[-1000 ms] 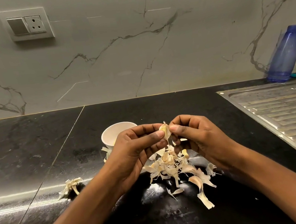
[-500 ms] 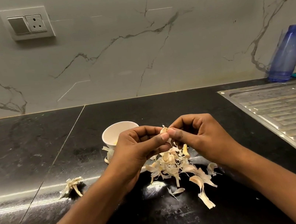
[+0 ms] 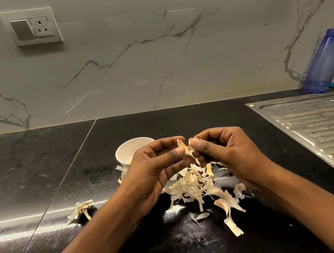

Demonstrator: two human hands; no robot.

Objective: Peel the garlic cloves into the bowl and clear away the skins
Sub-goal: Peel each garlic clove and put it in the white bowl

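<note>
Just right of the bowl (image 3: 126, 152), the left hand (image 3: 155, 167) and the right hand (image 3: 225, 152) both pinch one garlic clove (image 3: 183, 146) with thumb and fingers. The fingers hide most of it. The left hand covers the bowl's right side. A heap of skins (image 3: 194, 183) lies in front of the bowl, partly under the hands.

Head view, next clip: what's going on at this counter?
A person is peeling a garlic clove, pinched between the left hand and right hand above a heap of loose skins on the black counter. A white bowl stands behind the left hand. Another husk scrap lies apart to the left; nothing is cleared yet.
</note>
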